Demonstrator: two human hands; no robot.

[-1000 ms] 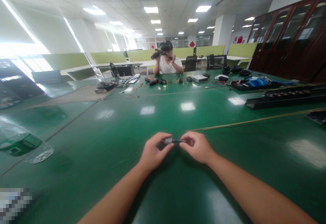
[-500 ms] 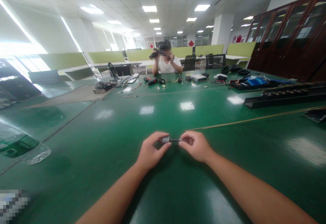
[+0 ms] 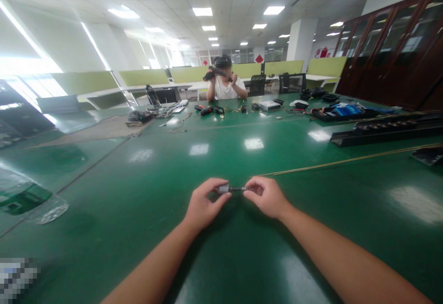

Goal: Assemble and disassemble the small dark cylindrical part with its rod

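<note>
Low over the green table (image 3: pixel 221 156), both hands meet on one small object. My left hand (image 3: pixel 205 204) pinches a short grey cylinder (image 3: pixel 223 188) between thumb and fingers. A thin dark rod (image 3: pixel 237 189) points from the cylinder to the right, lying level. My right hand (image 3: pixel 269 198) is closed in a pinch at the rod's other end, where fingers partly cover it. Whether rod and cylinder are one piece I cannot tell.
A clear plastic bottle (image 3: pixel 31 198) with a green label is at the left. Thin yellow rods (image 3: pixel 332 163) and black channels (image 3: pixel 363 135) lie right. Loose tools and parts (image 3: pixel 207 109) stretch along the far edge, where another person (image 3: pixel 226 85) sits holding a dark device.
</note>
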